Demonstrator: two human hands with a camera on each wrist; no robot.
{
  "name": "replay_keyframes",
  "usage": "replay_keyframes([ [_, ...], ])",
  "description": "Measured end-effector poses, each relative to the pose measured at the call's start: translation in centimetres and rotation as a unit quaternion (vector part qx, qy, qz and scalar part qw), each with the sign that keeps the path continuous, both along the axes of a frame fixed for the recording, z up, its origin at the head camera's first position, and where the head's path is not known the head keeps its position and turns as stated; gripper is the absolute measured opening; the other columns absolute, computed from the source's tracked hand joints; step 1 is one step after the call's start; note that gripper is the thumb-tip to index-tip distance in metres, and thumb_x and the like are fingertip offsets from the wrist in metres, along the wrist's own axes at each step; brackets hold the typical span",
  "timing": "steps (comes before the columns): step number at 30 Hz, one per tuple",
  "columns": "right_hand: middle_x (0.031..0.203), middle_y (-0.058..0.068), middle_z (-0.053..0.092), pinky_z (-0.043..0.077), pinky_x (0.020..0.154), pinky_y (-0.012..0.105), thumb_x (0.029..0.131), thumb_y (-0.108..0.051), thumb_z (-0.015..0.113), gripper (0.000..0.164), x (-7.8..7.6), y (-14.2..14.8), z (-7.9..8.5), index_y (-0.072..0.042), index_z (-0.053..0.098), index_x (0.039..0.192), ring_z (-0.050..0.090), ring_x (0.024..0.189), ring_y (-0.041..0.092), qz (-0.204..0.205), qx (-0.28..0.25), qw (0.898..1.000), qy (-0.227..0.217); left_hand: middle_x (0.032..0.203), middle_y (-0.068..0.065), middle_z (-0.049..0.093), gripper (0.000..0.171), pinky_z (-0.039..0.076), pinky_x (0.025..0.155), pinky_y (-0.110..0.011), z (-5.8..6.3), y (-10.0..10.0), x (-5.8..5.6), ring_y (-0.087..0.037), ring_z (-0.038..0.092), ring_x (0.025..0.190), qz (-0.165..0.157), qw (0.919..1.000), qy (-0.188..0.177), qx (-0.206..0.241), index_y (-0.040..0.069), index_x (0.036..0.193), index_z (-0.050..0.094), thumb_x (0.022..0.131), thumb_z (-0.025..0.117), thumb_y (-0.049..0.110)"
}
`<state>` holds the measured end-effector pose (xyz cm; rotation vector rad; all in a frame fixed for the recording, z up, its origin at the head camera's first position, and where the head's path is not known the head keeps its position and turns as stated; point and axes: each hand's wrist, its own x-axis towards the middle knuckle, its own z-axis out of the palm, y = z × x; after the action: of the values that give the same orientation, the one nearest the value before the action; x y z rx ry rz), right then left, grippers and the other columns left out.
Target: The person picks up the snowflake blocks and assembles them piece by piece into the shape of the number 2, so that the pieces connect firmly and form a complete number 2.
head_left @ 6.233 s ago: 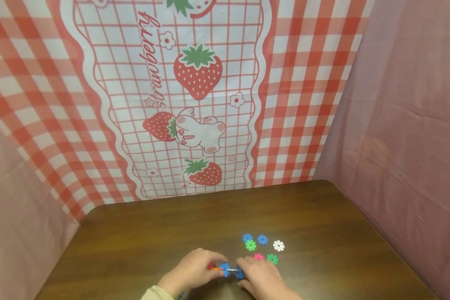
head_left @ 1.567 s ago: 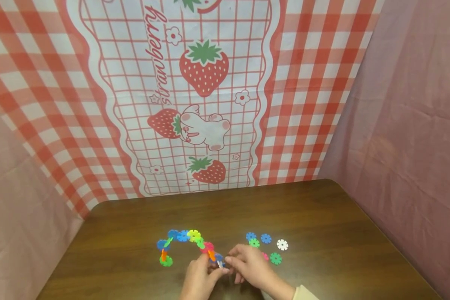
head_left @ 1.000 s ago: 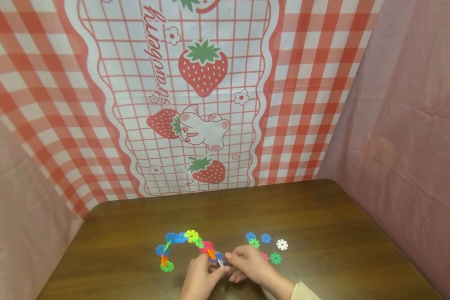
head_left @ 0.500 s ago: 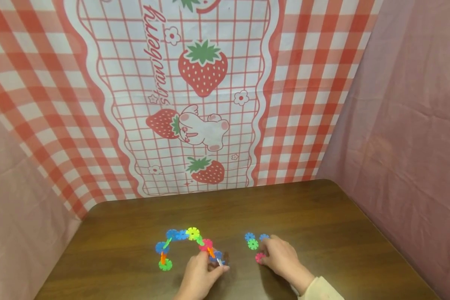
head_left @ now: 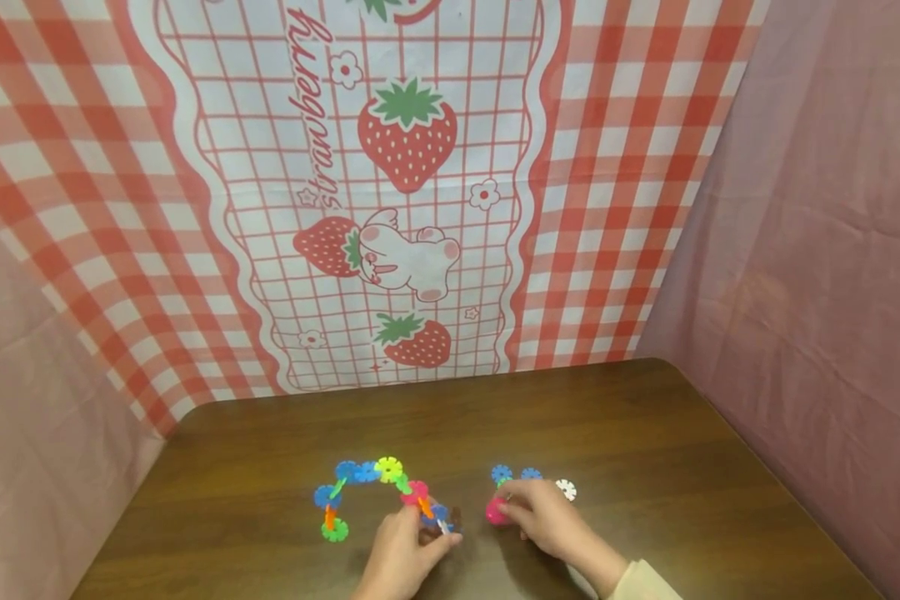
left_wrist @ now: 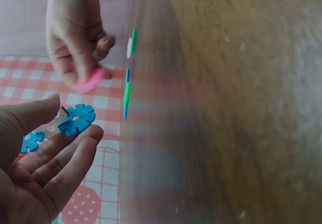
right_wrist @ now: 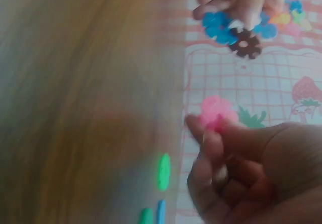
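My left hand (head_left: 401,550) pinches the near right end of a curved chain of interlocking notched plastic discs, held over the table. The chain arches up past a yellow disc (head_left: 389,470) and down to a green disc (head_left: 335,529) at its far left end. Blue, white and brown discs cluster by the left fingertips; the brown disc (right_wrist: 245,45) sits outermost in the right wrist view. My right hand (head_left: 555,521) pinches a loose pink disc (head_left: 497,511) between thumb and fingers, raised off the table, a short gap right of the chain's end.
Loose discs lie on the brown wooden table (head_left: 645,433) beyond the right hand: two blue ones, a white disc (head_left: 566,490), and a light green disc (head_left: 502,482) partly covered by the hand. A strawberry-print cloth (head_left: 412,250) hangs behind the table.
The right hand has left the chain's end, gone right to the loose discs, picked up the pink one and come partway back left. The left hand keeps hold of the chain, nearly still lately.
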<state>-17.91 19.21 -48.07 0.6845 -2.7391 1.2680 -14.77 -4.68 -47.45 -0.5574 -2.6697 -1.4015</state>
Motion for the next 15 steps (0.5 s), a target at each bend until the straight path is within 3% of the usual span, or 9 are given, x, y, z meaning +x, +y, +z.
replay_keyframes([
  [6, 0.089, 0.002, 0.073, 0.049, 0.044, 0.025, 0.096, -0.018, 0.063, 0.011, 0.5, -1.1, 1.2, -0.009, 0.067, 0.099, 0.056, 0.047, 0.011, 0.025, -0.093, 0.994, -0.053, 0.074, 0.009, 0.065, 0.025, 0.047, 0.057, -0.021, -0.1, 0.3, 0.1, 0.001, 0.055, 0.065, -0.005, 0.9997, 0.026, -0.003, 0.012, 0.085, 0.064, 0.079, 0.081, 0.029],
  [9, 0.091, 0.002, 0.074, 0.048, 0.043, 0.024, 0.096, -0.02, 0.062, 0.012, 0.7, -1.4, 1.7, -0.009, 0.066, 0.098, 0.056, 0.046, 0.014, 0.031, -0.103, 0.993, -0.052, 0.073, 0.009, 0.065, 0.025, 0.048, 0.056, -0.02, -0.1, 0.4, 0.2, 0.001, 0.056, 0.065, -0.012, 0.9996, 0.025, 0.006, 0.012, 0.084, 0.063, 0.079, 0.082, 0.027],
  [15, 0.087, -0.003, 0.071, 0.047, 0.042, 0.024, 0.095, -0.02, 0.063, 0.008, 1.0, -1.9, 2.0, -0.013, 0.067, 0.096, 0.053, 0.047, 0.006, 0.034, -0.094, 0.994, -0.038, 0.072, 0.011, 0.064, 0.023, 0.048, 0.056, -0.019, -0.2, 0.5, 0.1, 0.003, 0.055, 0.064, -0.028, 0.9993, 0.017, 0.017, 0.012, 0.083, 0.063, 0.08, 0.081, 0.026],
])
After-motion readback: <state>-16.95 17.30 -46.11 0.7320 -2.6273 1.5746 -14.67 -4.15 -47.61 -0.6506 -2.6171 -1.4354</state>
